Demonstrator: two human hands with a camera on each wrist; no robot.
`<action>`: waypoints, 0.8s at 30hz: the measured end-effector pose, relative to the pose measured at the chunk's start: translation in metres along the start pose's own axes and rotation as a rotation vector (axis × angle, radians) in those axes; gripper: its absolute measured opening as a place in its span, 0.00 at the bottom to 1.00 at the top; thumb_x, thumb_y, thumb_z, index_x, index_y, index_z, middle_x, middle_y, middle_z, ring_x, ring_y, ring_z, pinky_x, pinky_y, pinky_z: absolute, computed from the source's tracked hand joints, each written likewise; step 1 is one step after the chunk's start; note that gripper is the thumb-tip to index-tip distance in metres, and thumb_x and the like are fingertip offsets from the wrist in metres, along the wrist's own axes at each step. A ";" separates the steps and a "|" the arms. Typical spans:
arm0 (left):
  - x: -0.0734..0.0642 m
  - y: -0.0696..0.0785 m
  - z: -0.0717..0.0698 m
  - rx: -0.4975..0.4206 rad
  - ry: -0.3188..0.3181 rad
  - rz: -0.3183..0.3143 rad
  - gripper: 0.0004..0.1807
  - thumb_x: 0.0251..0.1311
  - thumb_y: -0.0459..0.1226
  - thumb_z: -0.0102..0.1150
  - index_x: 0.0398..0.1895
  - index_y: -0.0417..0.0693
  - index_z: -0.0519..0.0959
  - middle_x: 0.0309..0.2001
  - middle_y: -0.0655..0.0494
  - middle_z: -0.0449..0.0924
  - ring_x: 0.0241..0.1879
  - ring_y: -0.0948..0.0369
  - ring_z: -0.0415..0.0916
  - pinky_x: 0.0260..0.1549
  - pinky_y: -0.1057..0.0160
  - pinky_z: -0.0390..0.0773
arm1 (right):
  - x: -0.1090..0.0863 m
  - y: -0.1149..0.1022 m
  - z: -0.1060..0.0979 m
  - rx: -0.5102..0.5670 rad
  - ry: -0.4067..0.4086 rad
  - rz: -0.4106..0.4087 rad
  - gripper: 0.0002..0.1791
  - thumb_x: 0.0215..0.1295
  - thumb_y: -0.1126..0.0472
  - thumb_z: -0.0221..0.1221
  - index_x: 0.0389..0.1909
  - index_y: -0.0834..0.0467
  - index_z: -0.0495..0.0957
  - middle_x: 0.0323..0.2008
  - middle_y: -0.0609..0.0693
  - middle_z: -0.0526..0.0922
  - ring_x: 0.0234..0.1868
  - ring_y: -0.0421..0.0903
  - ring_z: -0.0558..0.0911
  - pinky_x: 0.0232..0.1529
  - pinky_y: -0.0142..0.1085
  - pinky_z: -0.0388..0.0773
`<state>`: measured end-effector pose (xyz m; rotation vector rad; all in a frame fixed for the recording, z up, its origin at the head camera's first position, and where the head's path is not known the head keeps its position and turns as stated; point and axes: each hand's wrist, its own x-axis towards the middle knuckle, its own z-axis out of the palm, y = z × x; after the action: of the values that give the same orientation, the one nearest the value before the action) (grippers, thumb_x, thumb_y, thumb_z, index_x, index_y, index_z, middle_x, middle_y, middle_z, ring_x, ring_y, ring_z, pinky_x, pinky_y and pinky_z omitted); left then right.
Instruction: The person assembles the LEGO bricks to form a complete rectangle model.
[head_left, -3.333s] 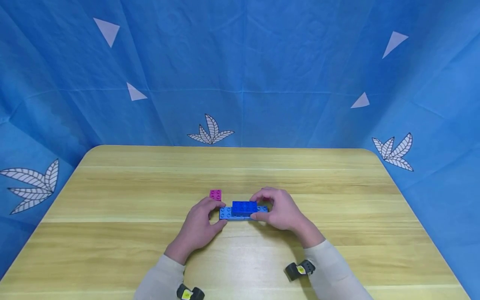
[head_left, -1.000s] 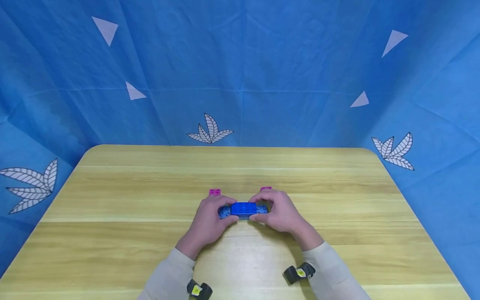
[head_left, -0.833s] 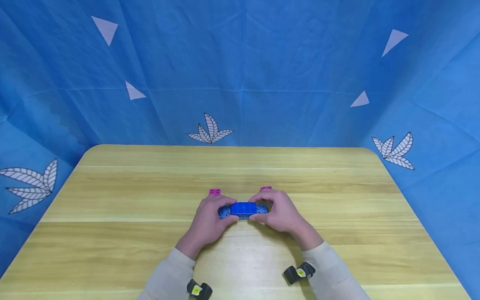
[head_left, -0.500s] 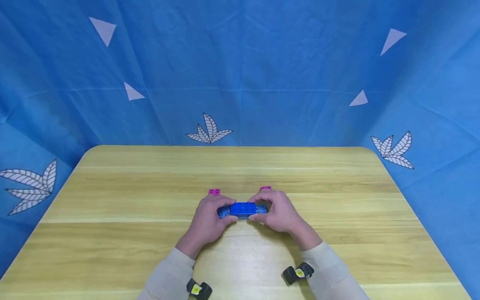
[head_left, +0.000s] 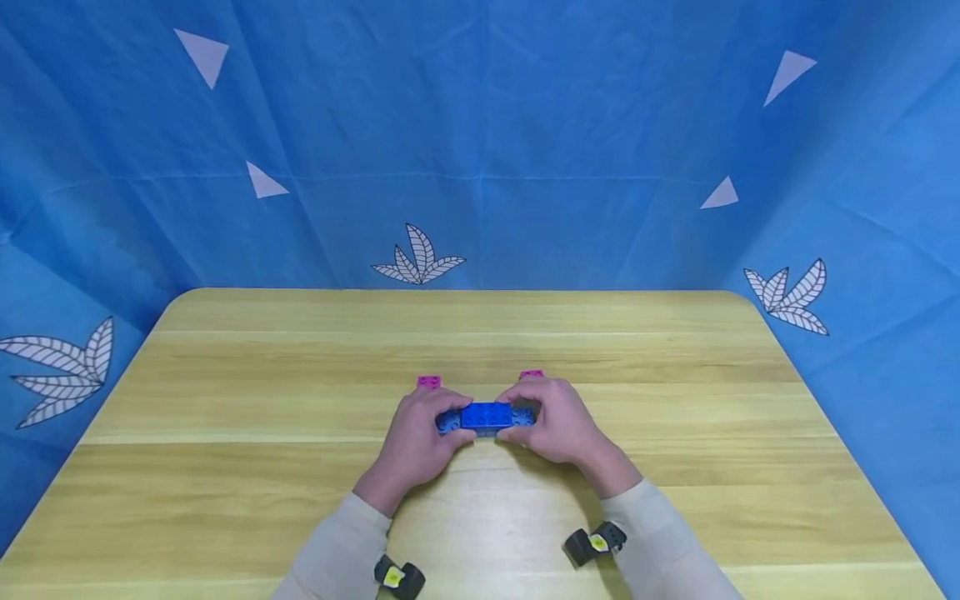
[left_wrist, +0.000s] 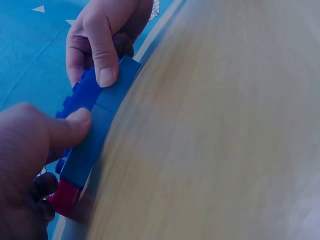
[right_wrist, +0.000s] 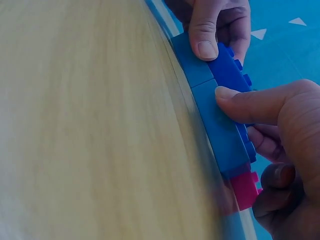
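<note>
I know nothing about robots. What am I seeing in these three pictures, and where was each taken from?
There's no robot here, only a person working bare-handed. The wide picture comes from a camera worn on the head; the two close-ups come from the left-wrist camera and right-wrist camera. The left hand and right hand pinch a dark blue brick near its ends, on top of two lighter blue bricks set end to end. On the wooden table, pink bricks peek out beyond both hands.

Light-blue bricks point(head_left: 448, 422): partly hidden by dark-blue brick point(head_left: 486, 415), left hand point(head_left: 418, 437), right hand point(head_left: 557, 421) | pink bricks point(head_left: 429, 381) (two): partly covered | sleeves point(head_left: 336, 550): cropped below
</note>
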<state>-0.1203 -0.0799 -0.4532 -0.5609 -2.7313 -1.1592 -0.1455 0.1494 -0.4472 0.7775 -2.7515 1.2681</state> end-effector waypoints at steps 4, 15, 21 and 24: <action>0.000 0.001 -0.002 -0.004 -0.005 -0.007 0.19 0.54 0.38 0.75 0.49 0.45 0.85 0.48 0.54 0.84 0.54 0.51 0.75 0.60 0.46 0.66 | 0.001 0.000 0.001 -0.018 -0.003 -0.002 0.19 0.45 0.58 0.80 0.40 0.52 0.87 0.36 0.36 0.84 0.41 0.41 0.80 0.47 0.42 0.76; -0.002 0.001 -0.003 -0.009 -0.036 -0.052 0.21 0.56 0.40 0.75 0.53 0.49 0.84 0.52 0.54 0.82 0.57 0.49 0.74 0.62 0.45 0.64 | -0.001 0.001 0.001 -0.012 -0.006 0.013 0.20 0.45 0.58 0.80 0.41 0.52 0.87 0.37 0.37 0.84 0.42 0.41 0.80 0.46 0.42 0.76; -0.003 0.001 -0.007 0.011 -0.038 -0.098 0.22 0.54 0.41 0.76 0.53 0.49 0.84 0.52 0.54 0.82 0.59 0.49 0.72 0.62 0.46 0.66 | -0.002 -0.001 0.000 -0.021 -0.015 0.041 0.20 0.45 0.57 0.80 0.42 0.51 0.87 0.38 0.37 0.84 0.43 0.43 0.80 0.47 0.43 0.75; -0.005 0.000 -0.011 0.034 -0.033 -0.132 0.23 0.53 0.42 0.77 0.53 0.50 0.84 0.54 0.53 0.81 0.60 0.49 0.72 0.61 0.46 0.67 | -0.001 -0.003 -0.001 -0.033 -0.022 0.061 0.21 0.45 0.57 0.80 0.42 0.51 0.87 0.39 0.37 0.84 0.44 0.44 0.80 0.49 0.44 0.75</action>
<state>-0.1162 -0.0887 -0.4468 -0.4046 -2.8486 -1.1391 -0.1431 0.1486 -0.4449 0.7138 -2.8267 1.2279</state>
